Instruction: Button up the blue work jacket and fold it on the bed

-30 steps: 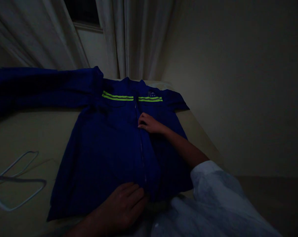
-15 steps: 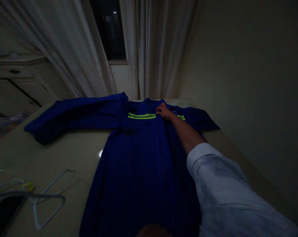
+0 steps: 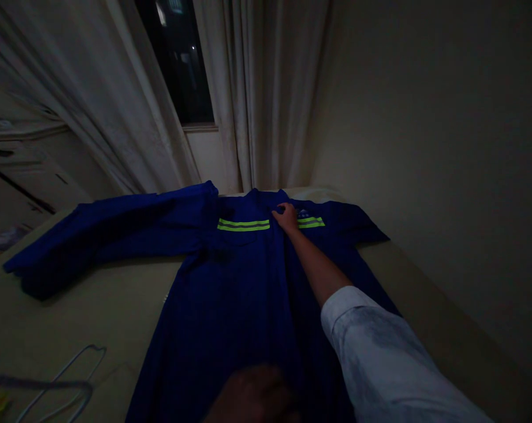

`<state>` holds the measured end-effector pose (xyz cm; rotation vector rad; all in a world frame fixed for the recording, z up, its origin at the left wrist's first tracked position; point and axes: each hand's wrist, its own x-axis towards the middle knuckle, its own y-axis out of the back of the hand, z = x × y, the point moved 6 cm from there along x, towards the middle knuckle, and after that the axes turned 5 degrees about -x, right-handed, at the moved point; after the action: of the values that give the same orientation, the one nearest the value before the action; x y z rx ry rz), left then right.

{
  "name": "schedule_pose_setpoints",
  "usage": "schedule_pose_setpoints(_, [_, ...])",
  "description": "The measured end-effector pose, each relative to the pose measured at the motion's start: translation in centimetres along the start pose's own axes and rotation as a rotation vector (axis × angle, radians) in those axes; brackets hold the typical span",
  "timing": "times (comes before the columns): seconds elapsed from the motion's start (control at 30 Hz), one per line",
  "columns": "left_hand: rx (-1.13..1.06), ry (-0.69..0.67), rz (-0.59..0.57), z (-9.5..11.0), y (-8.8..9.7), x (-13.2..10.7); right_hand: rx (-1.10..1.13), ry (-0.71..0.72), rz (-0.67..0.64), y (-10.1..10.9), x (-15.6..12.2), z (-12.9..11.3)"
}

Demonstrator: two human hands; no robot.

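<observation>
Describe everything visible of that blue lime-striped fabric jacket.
The blue fabric jacket lies front up on a pale surface, collar farthest away. Lime bands with grey centres cross its chest, a pale emblem above the right one. A creased sleeve stretches left. The right hand is at its front near the collar; the blurred left hand is over its lower front; contact unclear for both.

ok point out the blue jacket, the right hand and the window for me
Blue jacket (image 3: pixel 230 299): head view, on the front of its body
Right hand (image 3: pixel 287 218): head view, on the back of the hand
Window (image 3: pixel 180 70): head view, on the dark pane
</observation>
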<state>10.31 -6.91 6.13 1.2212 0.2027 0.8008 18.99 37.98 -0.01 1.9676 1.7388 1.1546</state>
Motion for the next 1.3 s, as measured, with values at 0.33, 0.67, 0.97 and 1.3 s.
schedule_pose_setpoints(0.33, [0.197, 0.405, 0.209, -14.1, -0.2, 3.0, -0.038, 0.174, -0.096, -0.7, -0.8, -2.3])
schedule_pose_setpoints(0.67, [0.137, 0.439, 0.158, -14.5, -0.8, 2.4, -0.175, 0.210, -0.177, -1.0, -1.8, -3.3])
schedule_pose_setpoints(0.97, [0.121, 0.441, 0.147, -14.4, -0.8, 2.5, -0.306, 0.227, -0.213, -0.7, -2.1, -4.1])
schedule_pose_setpoints(1.3, [0.130, 0.440, 0.148, -14.1, -0.7, 2.7, -0.482, 0.290, -0.259, -0.8, -2.7, -5.0])
